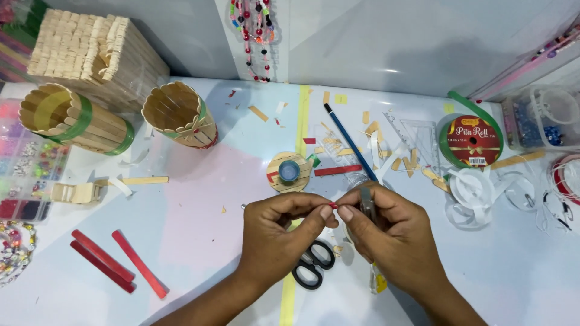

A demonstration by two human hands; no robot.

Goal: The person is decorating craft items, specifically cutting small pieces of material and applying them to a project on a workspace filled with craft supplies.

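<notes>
My left hand [279,232] and my right hand [386,232] meet over the middle of the table, and their fingertips pinch a tiny red piece [333,206] between them. My right hand also holds a grey tool [366,202] under its fingers, with a clear tube with a yellow label [377,281] sticking out below the palm. Black-handled scissors [313,264] lie on the table beneath the hands. Just beyond the fingertips sits a round disc of wooden sticks with a blue cap [289,171] on it.
Three red sticks [115,262] lie at the front left. Two round stick holders [180,115] [72,119] and a stack of sticks [90,54] stand at the back left. A blue pencil [350,142], a green ribbon roll [472,142], white ribbon [474,196] and bead boxes [24,163] surround the work spot.
</notes>
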